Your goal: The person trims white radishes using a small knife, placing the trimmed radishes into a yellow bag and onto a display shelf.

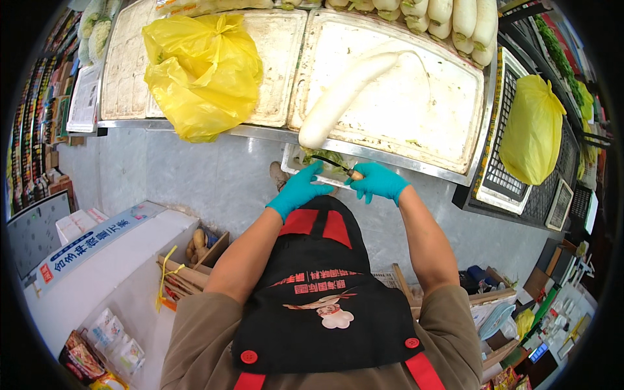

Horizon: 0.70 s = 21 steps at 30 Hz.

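Note:
A long white daikon radish (pixel 343 97) lies slantwise on a white foam tray (pixel 404 126), its thick leaf end jutting over the counter's metal edge. My right hand (pixel 379 183), in a teal glove, grips the wooden handle of a knife (pixel 331 161) with a dark, curved blade. That blade points left, just below the daikon's leaf end. My left hand (pixel 300 187), gloved alike, is beside the blade tip with fingers apart and nothing held. Under both hands is a white foam box (pixel 287 161) with green leaf trimmings (pixel 336 168) inside.
More daikon radishes (pixel 463 24) are piled at the tray's back. A yellow plastic bag (pixel 209 83) sits on the left tray, overhanging the edge. Another full yellow bag (pixel 531 129) rests on a black crate (pixel 504 165) at right. A white counter (pixel 112 263) stands behind left.

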Each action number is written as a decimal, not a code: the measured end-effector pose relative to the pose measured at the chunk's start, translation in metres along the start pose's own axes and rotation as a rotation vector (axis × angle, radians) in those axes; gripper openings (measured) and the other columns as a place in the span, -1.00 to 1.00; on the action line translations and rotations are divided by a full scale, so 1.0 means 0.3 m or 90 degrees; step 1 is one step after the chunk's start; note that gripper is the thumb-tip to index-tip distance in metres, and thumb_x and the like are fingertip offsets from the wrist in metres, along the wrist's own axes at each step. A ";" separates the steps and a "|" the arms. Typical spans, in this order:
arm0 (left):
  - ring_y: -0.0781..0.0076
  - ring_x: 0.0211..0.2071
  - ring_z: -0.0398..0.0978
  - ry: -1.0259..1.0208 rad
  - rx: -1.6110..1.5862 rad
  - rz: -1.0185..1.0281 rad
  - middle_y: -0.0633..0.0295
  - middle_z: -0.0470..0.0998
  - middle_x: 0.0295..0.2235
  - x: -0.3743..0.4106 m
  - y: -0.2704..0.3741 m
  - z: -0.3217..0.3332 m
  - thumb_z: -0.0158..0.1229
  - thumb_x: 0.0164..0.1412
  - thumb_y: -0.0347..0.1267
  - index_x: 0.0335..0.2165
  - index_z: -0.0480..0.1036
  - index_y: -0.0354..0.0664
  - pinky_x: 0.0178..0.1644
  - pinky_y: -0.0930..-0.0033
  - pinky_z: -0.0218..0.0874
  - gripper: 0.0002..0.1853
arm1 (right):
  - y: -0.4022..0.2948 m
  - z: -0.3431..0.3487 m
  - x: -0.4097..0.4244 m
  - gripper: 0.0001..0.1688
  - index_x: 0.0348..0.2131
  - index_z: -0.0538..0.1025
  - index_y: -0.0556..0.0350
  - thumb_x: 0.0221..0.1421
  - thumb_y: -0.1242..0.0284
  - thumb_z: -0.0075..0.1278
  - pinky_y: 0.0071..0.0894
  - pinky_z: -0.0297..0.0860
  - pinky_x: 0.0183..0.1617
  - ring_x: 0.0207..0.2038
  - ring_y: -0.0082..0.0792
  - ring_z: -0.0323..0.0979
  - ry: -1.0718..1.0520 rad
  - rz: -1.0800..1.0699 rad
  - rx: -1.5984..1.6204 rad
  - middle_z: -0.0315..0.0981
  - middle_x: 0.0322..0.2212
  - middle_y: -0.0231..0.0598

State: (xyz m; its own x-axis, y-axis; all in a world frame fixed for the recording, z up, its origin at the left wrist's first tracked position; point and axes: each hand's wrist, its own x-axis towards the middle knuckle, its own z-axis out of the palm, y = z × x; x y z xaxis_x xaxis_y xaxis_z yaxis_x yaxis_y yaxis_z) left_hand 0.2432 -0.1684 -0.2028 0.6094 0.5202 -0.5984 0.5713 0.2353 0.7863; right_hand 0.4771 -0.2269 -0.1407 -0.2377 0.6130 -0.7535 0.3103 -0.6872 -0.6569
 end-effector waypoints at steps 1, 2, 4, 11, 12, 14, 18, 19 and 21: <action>0.18 0.01 0.39 -0.026 -0.057 0.033 -0.08 0.40 -0.01 -0.012 0.039 -0.001 0.31 -0.05 -0.10 0.15 0.15 -0.34 0.09 0.30 0.21 -0.11 | 0.014 0.002 -0.016 -0.72 -0.26 0.47 0.14 0.09 0.33 -0.02 -0.43 0.42 -0.52 -0.57 -0.41 0.49 -0.033 -0.027 0.116 0.50 -0.57 -0.20; 0.25 -0.03 0.40 -0.082 -0.140 0.033 -0.03 0.42 -0.03 -0.020 0.080 -0.001 0.29 0.00 -0.14 0.12 0.19 -0.34 0.06 0.33 0.23 -0.19 | 0.025 0.001 -0.033 -0.70 -0.23 0.47 0.20 0.05 0.38 0.04 -0.46 0.41 -0.57 -0.58 -0.44 0.48 -0.061 -0.028 0.202 0.50 -0.57 -0.17; 0.38 -0.11 0.44 -0.189 -0.305 0.031 0.07 0.45 -0.08 -0.044 0.206 -0.008 0.23 0.10 -0.22 0.06 0.27 -0.35 -0.01 0.40 0.29 -0.37 | 0.020 0.012 -0.071 -0.69 -0.22 0.47 0.21 0.06 0.38 0.04 -0.45 0.41 -0.57 -0.57 -0.43 0.48 -0.070 -0.017 0.267 0.50 -0.57 -0.16; 0.51 -0.31 0.50 -0.145 -0.035 0.052 0.14 0.58 -0.34 -0.037 0.228 0.034 0.12 0.19 -0.12 -0.25 0.52 -0.33 -0.20 0.46 0.31 -0.57 | 0.073 0.009 -0.163 -0.64 -0.15 0.46 0.28 0.08 0.40 0.01 -0.46 0.41 -0.55 -0.55 -0.39 0.48 -0.060 -0.092 0.432 0.51 -0.52 -0.13; 0.52 -0.30 0.50 -0.144 0.019 0.039 0.12 0.58 -0.34 -0.042 0.238 0.039 0.09 0.20 -0.11 -0.27 0.53 -0.33 -0.20 0.47 0.31 -0.57 | 0.096 -0.016 -0.171 -0.63 -0.14 0.45 0.29 0.09 0.40 0.00 -0.46 0.42 -0.53 -0.54 -0.39 0.48 -0.063 -0.102 0.459 0.50 -0.51 -0.13; 0.35 -0.24 0.52 -0.147 0.061 -0.033 0.00 0.56 -0.26 -0.023 0.247 0.053 0.08 0.17 -0.02 -0.11 0.46 -0.33 -0.12 0.38 0.31 -0.44 | 0.134 -0.049 -0.173 -0.65 -0.15 0.45 0.30 0.11 0.41 -0.01 -0.47 0.43 -0.47 -0.51 -0.39 0.47 0.092 -0.145 0.530 0.50 -0.49 -0.13; -0.01 -0.05 0.42 0.062 0.427 0.121 -0.15 0.42 -0.05 -0.021 0.271 0.112 0.17 -0.03 0.15 0.17 0.12 -0.28 0.02 0.15 0.25 -0.03 | 0.154 -0.139 -0.103 -0.55 -0.01 0.31 0.29 0.10 0.49 -0.05 -0.42 0.44 -0.39 -0.48 -0.34 0.46 0.476 -0.197 0.577 0.47 -0.39 -0.10; 0.03 -0.10 0.44 0.076 0.365 0.157 -0.13 0.44 -0.11 -0.028 0.300 0.101 0.19 -0.01 0.10 0.16 0.14 -0.28 -0.02 0.15 0.27 -0.08 | 0.148 -0.176 -0.090 -0.51 0.02 0.28 0.29 0.10 0.51 -0.06 -0.41 0.44 -0.40 -0.48 -0.33 0.46 0.572 -0.232 0.594 0.47 -0.37 -0.09; 0.04 -0.16 0.45 0.223 0.421 0.223 -0.09 0.46 -0.17 -0.001 0.388 0.060 0.22 -0.02 0.05 0.16 0.16 -0.26 -0.07 0.13 0.28 -0.10 | 0.169 -0.260 -0.044 -0.40 0.11 0.18 0.21 0.07 0.57 -0.08 -0.40 0.44 -0.42 -0.49 -0.32 0.45 0.654 -0.240 0.631 0.44 -0.30 -0.06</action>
State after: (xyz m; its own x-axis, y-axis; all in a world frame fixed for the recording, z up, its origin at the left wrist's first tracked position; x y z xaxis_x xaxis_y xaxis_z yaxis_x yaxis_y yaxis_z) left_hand 0.3195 -0.1561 -0.1138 0.6683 0.7252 -0.1659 0.6521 -0.4637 0.5998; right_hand 0.5676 -0.2395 -0.1619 0.7136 0.5222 -0.4670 -0.4630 -0.1489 -0.8738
